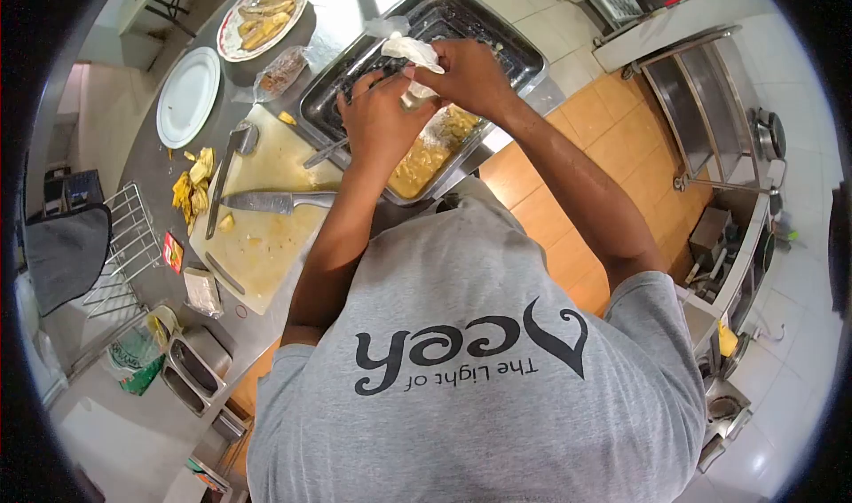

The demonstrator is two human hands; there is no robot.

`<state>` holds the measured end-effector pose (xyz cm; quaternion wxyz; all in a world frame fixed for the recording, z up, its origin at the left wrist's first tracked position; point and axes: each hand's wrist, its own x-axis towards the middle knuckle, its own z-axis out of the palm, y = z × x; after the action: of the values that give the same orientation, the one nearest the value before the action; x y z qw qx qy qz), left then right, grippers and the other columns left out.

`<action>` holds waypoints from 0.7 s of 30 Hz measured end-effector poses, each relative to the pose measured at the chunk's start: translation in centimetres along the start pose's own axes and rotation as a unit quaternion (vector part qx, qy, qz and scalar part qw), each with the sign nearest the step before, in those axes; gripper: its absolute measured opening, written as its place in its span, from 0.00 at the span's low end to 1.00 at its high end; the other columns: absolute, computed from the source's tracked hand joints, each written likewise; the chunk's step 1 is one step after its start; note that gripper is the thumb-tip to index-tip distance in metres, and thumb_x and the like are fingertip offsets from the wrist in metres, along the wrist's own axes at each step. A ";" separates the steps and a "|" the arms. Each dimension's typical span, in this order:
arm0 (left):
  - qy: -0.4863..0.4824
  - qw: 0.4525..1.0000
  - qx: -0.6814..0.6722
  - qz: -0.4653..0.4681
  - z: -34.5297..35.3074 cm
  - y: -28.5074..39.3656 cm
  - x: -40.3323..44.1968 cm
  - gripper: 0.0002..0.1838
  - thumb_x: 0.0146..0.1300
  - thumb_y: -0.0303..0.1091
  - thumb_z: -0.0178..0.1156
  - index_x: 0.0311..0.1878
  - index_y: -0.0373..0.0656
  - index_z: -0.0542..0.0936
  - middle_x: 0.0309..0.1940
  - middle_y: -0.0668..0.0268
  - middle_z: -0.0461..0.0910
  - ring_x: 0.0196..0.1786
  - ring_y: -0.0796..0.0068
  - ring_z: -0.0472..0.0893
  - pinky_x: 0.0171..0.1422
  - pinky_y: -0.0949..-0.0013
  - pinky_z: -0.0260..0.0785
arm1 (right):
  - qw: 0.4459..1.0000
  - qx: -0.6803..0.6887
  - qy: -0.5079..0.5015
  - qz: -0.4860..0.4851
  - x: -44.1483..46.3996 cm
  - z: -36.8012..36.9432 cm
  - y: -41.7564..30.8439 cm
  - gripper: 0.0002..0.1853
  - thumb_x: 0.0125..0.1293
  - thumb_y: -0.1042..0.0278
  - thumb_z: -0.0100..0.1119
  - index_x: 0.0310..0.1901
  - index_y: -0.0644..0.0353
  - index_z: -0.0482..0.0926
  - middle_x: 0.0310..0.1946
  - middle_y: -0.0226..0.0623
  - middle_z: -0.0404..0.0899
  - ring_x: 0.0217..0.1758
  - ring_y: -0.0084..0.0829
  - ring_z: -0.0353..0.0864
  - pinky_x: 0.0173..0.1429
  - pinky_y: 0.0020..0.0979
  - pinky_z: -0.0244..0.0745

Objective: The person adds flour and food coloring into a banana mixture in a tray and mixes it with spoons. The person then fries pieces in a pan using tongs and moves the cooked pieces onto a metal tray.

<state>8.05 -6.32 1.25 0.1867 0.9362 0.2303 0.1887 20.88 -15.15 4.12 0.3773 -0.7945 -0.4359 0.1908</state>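
Observation:
My right hand [469, 75] pinches a crumpled white plastic bag [414, 52] above a deep metal tray [524, 49]. My left hand [383, 120] is beside it, fingers curled, with its thumb side against the lower part of the bag. Exactly what its fingertips grip is partly hidden. Below my hands, yellow mash [417, 170] lies in the near part of the tray, with white powder on top. A metal utensil handle [326, 153] sticks out over the tray's left edge, next to my left wrist.
Left of the tray, a cutting board [271, 259] carries a large knife [262, 202] and a long-handled metal tool [229, 170]. Banana peels [193, 188], a white plate [188, 97], a plate of peeled bananas [241, 2] and a bag of brown contents [280, 73] lie around it.

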 end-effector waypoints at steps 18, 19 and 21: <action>0.023 0.987 -0.144 0.069 2.7 -1.0 0.3 0.05 0.52 0.34 0.65 0.31 0.45 0.85 0.69 0.62 0.59 0.73 0.46 0.42 0.64 0.30 0.24 | 0.989 0.150 0.012 -0.006 0.7 2.4 2.3 0.25 0.65 0.46 0.42 0.47 0.62 0.76 0.47 0.58 0.72 0.55 0.53 0.66 0.61 0.46 0.53; 0.022 0.986 -0.155 0.060 2.7 -1.2 0.3 0.05 0.53 0.35 0.66 0.30 0.45 0.86 0.70 0.63 0.57 0.73 0.45 0.40 0.65 0.31 0.23 | 0.987 0.160 0.027 -0.001 0.8 2.5 2.2 0.27 0.65 0.46 0.43 0.47 0.65 0.75 0.48 0.58 0.71 0.56 0.55 0.65 0.62 0.46 0.54; 0.030 0.981 -0.179 0.072 2.8 -1.2 0.3 0.06 0.53 0.36 0.66 0.28 0.46 0.86 0.71 0.66 0.56 0.73 0.46 0.40 0.64 0.31 0.23 | 0.982 0.181 0.057 0.010 1.1 2.6 1.9 0.29 0.65 0.46 0.44 0.48 0.71 0.73 0.49 0.59 0.71 0.57 0.57 0.64 0.63 0.45 0.55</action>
<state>9.09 -5.88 -1.61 0.3299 0.8957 0.1305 0.2679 20.86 -13.78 0.99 0.5373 -0.7267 -0.3643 0.2247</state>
